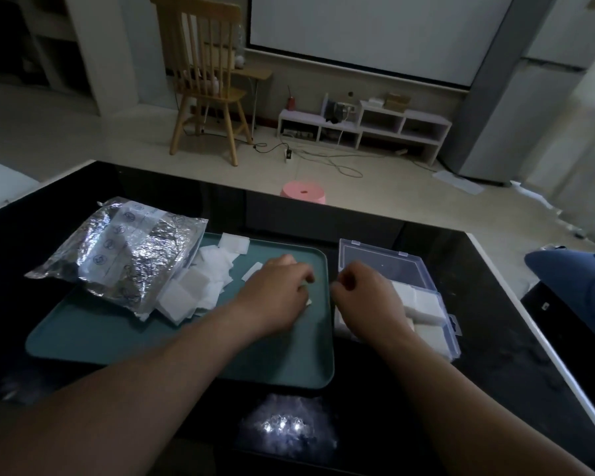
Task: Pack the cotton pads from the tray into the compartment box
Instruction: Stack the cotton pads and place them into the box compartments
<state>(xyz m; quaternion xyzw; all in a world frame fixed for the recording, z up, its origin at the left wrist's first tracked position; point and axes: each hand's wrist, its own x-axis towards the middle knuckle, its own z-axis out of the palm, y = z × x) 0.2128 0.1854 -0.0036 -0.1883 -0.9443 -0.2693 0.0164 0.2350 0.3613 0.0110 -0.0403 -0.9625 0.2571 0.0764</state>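
A teal tray [152,341] lies on the black table and holds a loose heap of white square cotton pads [200,286] at its back left. One pad [253,271] lies apart, just beyond my left hand [279,293]. That hand hovers over the tray's right side with curled fingers, and a white pad corner [309,302] shows under it. To the tray's right stands the clear compartment box [452,326] with its lid [378,262] open, and stacked pads [423,304] fill its near compartments. My right hand [361,293] is over the box's left edge, its fingers curled, with no pad showing in it.
A crinkled silver foil bag [124,249] lies across the tray's back left corner, partly on the pads. A blue cushion [574,273] sits past the table's right edge. Beyond the far edge are a pink stool [303,193] and a wooden chair [203,80].
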